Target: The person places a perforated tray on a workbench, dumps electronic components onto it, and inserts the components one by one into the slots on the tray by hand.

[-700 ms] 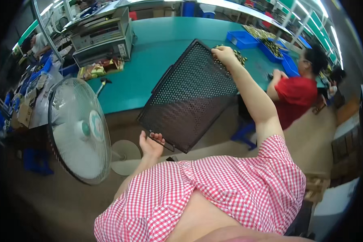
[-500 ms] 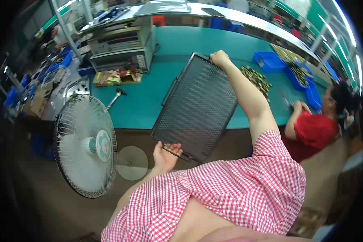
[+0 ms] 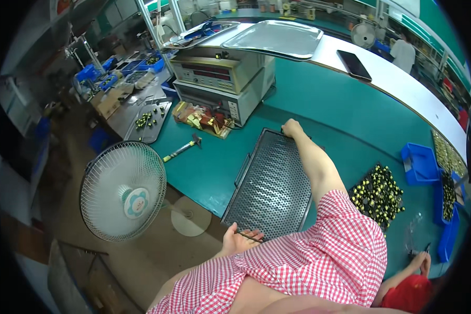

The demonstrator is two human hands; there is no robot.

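Note:
A black perforated metal tray (image 3: 272,183) with raised rims and wire handles lies nearly flat over the green bench, its near end by the front edge. Whether it rests fully on the bench, I cannot tell. My right hand (image 3: 291,128) is closed on the tray's far rim, the arm stretched across its right side. At the near end, my left hand (image 3: 238,239) holds the wire handle, which lies across its fingers. To the right is a pile of small black and yellow-green parts (image 3: 377,193).
A hammer (image 3: 182,148) lies left of the tray, near stacked bench instruments (image 3: 209,73) and wrapped gold and red pieces (image 3: 201,118). A standing fan (image 3: 123,191) is at the left. Blue bins (image 3: 421,163) stand right, near a co-worker's hands (image 3: 421,261). A phone (image 3: 354,64) lies on the shelf.
The tray has gone from steeply tilted to nearly flat over the bench, with both hands still on it. My view has swung, so the bench's right side shows more from above.

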